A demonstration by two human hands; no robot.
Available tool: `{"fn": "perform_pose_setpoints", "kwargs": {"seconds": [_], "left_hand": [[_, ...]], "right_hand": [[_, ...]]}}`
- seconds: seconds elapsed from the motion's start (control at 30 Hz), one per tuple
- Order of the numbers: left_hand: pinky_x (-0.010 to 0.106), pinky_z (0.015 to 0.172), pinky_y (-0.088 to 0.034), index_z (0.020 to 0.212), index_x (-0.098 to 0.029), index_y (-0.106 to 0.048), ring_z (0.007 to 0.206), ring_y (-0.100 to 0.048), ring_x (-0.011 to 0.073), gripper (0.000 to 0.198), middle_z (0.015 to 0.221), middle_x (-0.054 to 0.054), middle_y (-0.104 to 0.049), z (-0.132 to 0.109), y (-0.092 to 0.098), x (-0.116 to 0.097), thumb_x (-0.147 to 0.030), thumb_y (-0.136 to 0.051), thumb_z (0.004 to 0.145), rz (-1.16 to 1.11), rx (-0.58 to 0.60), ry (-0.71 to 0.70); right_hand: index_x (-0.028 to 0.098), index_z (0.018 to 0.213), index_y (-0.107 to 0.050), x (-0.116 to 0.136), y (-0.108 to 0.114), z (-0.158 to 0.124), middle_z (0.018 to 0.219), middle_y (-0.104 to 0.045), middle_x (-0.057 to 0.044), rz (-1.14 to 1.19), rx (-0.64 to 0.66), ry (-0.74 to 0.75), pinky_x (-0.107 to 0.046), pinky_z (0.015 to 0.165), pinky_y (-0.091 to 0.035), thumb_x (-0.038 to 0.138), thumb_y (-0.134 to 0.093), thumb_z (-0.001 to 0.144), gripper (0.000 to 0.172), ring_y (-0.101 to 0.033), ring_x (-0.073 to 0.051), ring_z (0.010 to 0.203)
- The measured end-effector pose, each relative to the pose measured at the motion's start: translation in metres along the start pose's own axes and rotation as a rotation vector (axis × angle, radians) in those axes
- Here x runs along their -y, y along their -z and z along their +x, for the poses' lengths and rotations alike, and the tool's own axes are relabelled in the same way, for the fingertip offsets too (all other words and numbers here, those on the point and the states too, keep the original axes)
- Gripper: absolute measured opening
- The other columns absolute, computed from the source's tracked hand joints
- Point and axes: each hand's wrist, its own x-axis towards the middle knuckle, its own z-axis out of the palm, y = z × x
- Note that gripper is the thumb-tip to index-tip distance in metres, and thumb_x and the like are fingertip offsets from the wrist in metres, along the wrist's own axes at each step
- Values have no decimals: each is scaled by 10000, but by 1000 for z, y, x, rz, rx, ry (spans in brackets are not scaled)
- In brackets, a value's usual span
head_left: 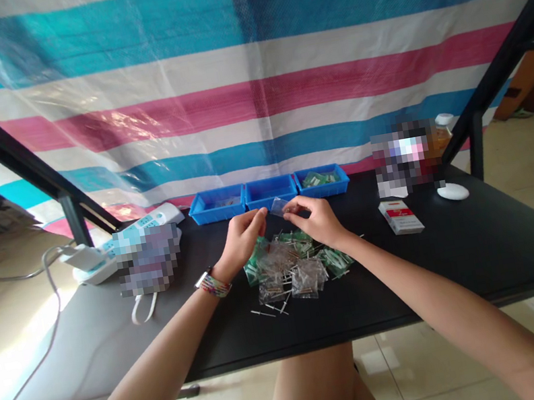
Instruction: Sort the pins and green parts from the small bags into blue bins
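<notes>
My right hand pinches a small clear plastic bag by its edge, above the far side of a pile. My left hand is closed, thumb and forefinger pressed together just left of the bag; what they hold, if anything, is too small to make out. Beneath both hands lies a heap of clear plastic bags with small contents, mixed with green bags. Loose thin metal pins, like blind rivets, stick out of the heap and lie at its near side.
Behind the hands stand three blue bins in a row; green bags lie in the right one. A power strip and cable are at left. A cigarette pack, white mouse and bottle are at right.
</notes>
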Motion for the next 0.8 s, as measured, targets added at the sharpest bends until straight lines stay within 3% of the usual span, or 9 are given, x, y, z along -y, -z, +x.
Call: {"fn": "perform_pose_setpoints", "kwargs": {"seconds": [0.1,0.2,0.3,0.53,0.67,0.8], "left_hand": [[329,689,-497,663,-182,-696,653,-627,192,664,674,79,-706,0,-1,-2,-678,-450,1030,-79,54,41],[335,730,-515,725,-178,-757,701,-657,208,639,722,91,-744,0,-2,-4,-695,-499,1000,-104,63,65],[336,749,-512,691,-178,-757,714,-649,206,586,725,88,-750,0,-1,-6,-657,-574,975,-93,77,73],[317,720,-524,974,-162,-817,747,-678,205,333,815,61,-775,4,2,-4,-464,-770,844,-224,91,90],[290,672,-511,1032,-151,-806,704,-657,171,354,811,53,-753,10,7,7,-449,-785,841,-302,-44,106],[272,666,-532,1109,-152,-777,733,-694,157,409,907,60,-761,18,17,17,-421,-823,804,-428,-258,170]], "right_hand": [[224,955,-767,4,4,-3,928,-779,-69,-174,-3,193,-383,871,-569,279,-653,1004,136,-706,-239,885],[226,1038,-789,5,5,-5,965,-776,-89,-282,50,343,-410,890,-561,298,-578,1069,225,-678,-252,932],[236,1106,-806,5,6,-6,985,-761,-98,-347,78,391,-419,886,-565,284,-543,1087,268,-658,-258,965],[296,1258,-782,10,9,-4,1167,-737,-91,-330,77,372,-446,1014,-567,205,-539,1061,326,-660,-258,1111],[251,1291,-745,3,16,3,1169,-768,-87,-206,-14,251,-438,1027,-573,140,-528,996,383,-707,-248,1093],[200,1014,-788,-15,34,12,1005,-797,-76,-120,2,27,-386,861,-604,122,-561,881,274,-748,-241,943]]}}
